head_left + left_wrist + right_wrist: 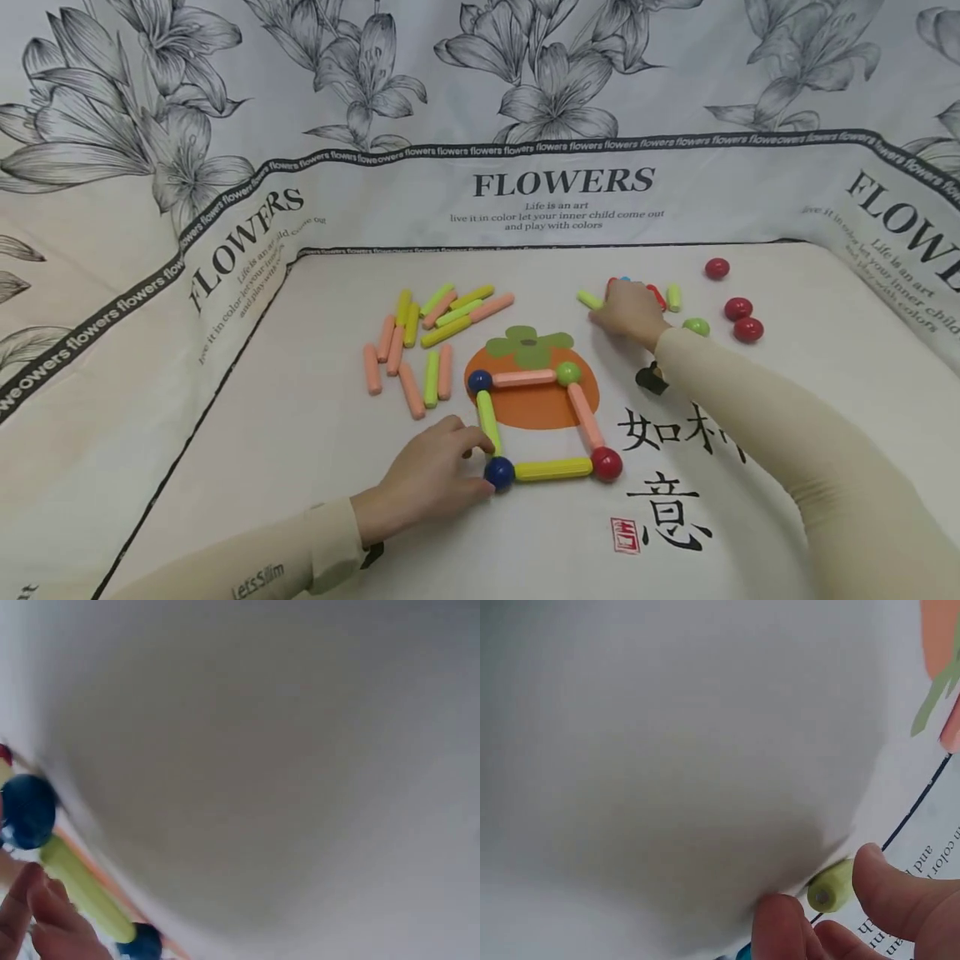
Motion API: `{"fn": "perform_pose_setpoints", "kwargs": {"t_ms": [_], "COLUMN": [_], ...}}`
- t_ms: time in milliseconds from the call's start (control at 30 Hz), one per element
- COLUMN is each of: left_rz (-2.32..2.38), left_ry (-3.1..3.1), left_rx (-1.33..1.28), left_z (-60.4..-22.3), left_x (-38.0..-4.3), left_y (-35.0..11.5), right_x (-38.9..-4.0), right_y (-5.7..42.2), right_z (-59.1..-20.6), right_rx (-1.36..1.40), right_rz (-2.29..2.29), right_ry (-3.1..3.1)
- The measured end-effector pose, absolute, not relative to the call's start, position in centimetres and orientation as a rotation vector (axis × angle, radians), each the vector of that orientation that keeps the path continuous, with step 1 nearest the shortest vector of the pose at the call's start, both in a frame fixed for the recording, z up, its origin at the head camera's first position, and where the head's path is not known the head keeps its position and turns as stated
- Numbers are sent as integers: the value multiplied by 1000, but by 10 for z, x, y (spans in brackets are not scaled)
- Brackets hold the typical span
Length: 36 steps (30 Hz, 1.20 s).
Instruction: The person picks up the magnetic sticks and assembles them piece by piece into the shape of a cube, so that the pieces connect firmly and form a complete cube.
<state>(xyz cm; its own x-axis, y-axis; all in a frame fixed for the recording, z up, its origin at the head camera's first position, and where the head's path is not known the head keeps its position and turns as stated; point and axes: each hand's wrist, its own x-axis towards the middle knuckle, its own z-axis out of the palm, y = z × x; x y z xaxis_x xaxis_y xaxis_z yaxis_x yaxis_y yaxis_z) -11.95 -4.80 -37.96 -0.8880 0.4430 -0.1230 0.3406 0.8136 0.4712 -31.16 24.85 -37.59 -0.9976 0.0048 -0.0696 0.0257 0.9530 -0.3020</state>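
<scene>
A square of rods and balls lies on the cloth. My left hand [435, 475] holds its near-left blue ball [499, 473] between thumb and fingers. Beside these fingers a yellow-green rod [86, 889] runs from that ball to another blue ball [142, 943]. A yellow rod [553, 469] leads to a red ball [607, 464]; pink rods join a green ball [568, 373]. Farther back, my right hand [632, 312] reaches over small pieces. Its thumb and forefinger are at a yellow-green rod [831, 886]; whether they pinch it cannot be seen. Bits of red and blue are partly hidden.
Pink, yellow and green rods [446, 373] are scattered left of the square. Several dark red balls [738, 308] lie at the back right, with a green ball [696, 326] near my right wrist. Behind, the flower-printed cloth [558, 200] rises.
</scene>
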Motion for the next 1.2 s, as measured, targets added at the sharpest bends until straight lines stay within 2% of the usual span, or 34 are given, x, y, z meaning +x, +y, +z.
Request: {"fn": "perform_pose_setpoints", "kwargs": {"t_ms": [267,567,800,1200], "left_rz": [674,671,747,793], "left_ry": [2720,2726,2718,2681], "left_rx": [716,715,617,627], "left_z": [-384,-377,-382,-395], "left_x": [-123,-129,-127,-124], "left_y": [-48,-60,-74,-87], "right_x": [-321,-306,-295,-288], "right_y": [257,256,258,269], "right_z": [-373,-361,-373,-393], "right_rx": [2,-96,-117,-110], "right_rz": [-454,-714,-805,-809], "right_ry": [3041,2891,2820,2769]}}
